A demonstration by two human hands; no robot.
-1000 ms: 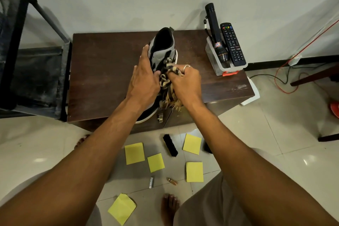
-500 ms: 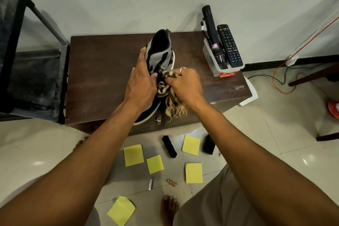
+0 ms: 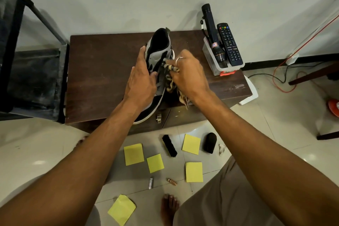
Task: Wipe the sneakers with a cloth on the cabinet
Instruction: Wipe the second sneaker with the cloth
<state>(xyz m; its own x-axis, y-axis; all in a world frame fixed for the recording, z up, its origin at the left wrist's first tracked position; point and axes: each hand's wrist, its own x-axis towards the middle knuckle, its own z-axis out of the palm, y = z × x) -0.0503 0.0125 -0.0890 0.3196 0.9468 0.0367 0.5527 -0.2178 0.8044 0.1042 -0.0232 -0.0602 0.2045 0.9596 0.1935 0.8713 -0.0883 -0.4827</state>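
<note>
The right hand (image 3: 187, 73) is bunched round a striped cloth (image 3: 169, 79) and presses it to the right side of the sneaker (image 3: 158, 47). The cloth's fringe hangs past the front edge of the cabinet (image 3: 102, 71). The left hand (image 3: 142, 80) clasps the sneaker's left side between long fingers and thumb, steadying it. The sneaker lies mid-top with its toe overhanging the front edge, so a hard stroke toward the person could tip it off. A tray (image 3: 216, 66) fills the right back corner; freer room lies toward the left edge.
</note>
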